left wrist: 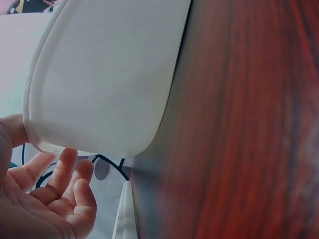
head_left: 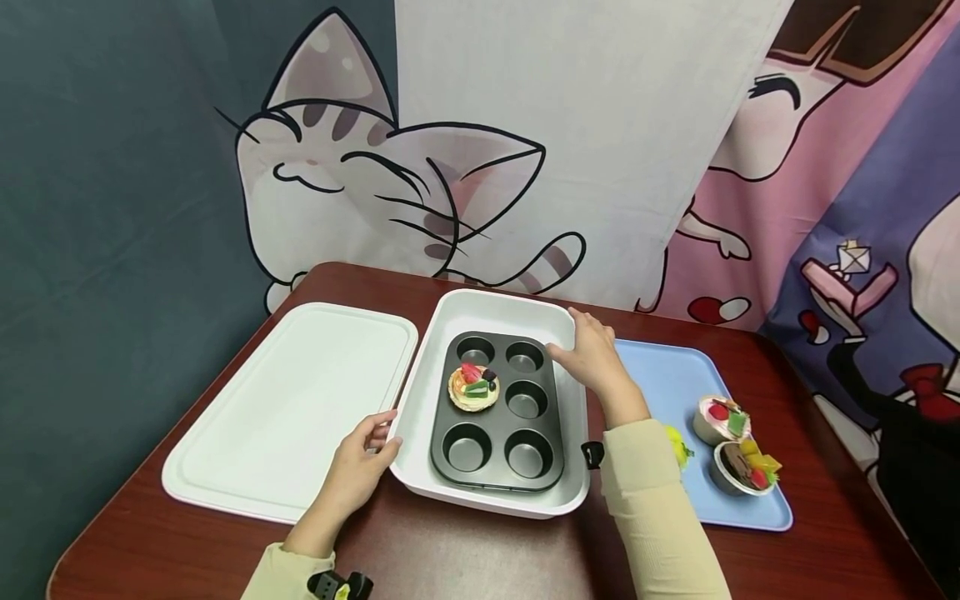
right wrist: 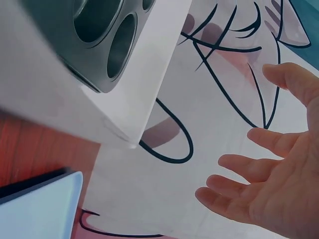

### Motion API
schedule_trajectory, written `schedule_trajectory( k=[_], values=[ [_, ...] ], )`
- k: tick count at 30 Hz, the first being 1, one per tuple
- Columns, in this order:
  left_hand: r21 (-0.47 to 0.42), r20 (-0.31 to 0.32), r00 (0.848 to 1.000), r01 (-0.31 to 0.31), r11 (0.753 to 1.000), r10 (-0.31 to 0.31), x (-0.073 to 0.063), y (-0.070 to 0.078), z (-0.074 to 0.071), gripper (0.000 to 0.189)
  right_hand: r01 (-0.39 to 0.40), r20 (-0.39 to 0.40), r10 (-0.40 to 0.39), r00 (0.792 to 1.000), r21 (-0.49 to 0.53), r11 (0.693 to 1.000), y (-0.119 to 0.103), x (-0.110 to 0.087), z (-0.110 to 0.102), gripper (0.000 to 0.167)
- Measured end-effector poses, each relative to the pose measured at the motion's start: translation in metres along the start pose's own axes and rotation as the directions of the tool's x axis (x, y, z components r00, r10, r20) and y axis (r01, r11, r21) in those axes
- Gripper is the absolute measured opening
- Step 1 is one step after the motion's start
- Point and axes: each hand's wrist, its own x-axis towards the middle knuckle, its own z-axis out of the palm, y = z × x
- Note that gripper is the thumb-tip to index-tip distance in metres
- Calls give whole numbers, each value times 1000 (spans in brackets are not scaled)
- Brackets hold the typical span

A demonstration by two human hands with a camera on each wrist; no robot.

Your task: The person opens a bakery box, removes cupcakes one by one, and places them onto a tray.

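A deep white tray (head_left: pixel 573 417) stands on the table in the middle of the head view. Inside it lies a grey muffin tin (head_left: pixel 498 433) with six round cups, and a fruit-topped tart (head_left: pixel 474 390) sits in its middle left cup. My left hand (head_left: pixel 352 467) grips the tray's left rim; in the left wrist view, its thumb is on one side of the tray wall (left wrist: pixel 104 74) and its fingers curl at the other. At the far right rim is my right hand (head_left: pixel 592 354), fingers spread. The right wrist view shows that hand (right wrist: pixel 279 169) apart from the tray, holding nothing.
A flat white board (head_left: pixel 292 408) lies to the left on the dark red table (head_left: pixel 480 550). On the right, a blue tray (head_left: pixel 652 367) bears two dessert cups (head_left: pixel 722 419) and a yellow item (head_left: pixel 677 446) partly behind my right sleeve. Printed curtains hang behind the table.
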Motion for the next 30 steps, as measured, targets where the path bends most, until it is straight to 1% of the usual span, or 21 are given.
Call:
schedule_trajectory(
  k=[9, 23, 30],
  values=[
    [-2, 1, 1000, -6, 1000, 6, 0, 0, 0, 36, -20, 4, 20, 1000, 1, 1000, -6, 1, 3, 70],
    [3, -2, 1000, -8, 1000, 8, 0, -1, 0, 35, -8, 33, 8, 999, 10, 1000, -14, 2, 8, 70],
    [6, -2, 1000, -12, 1000, 12, 0, -1, 0, 35, 13, 48, -14, 999, 10, 1000, -18, 3, 12, 68]
  ],
)
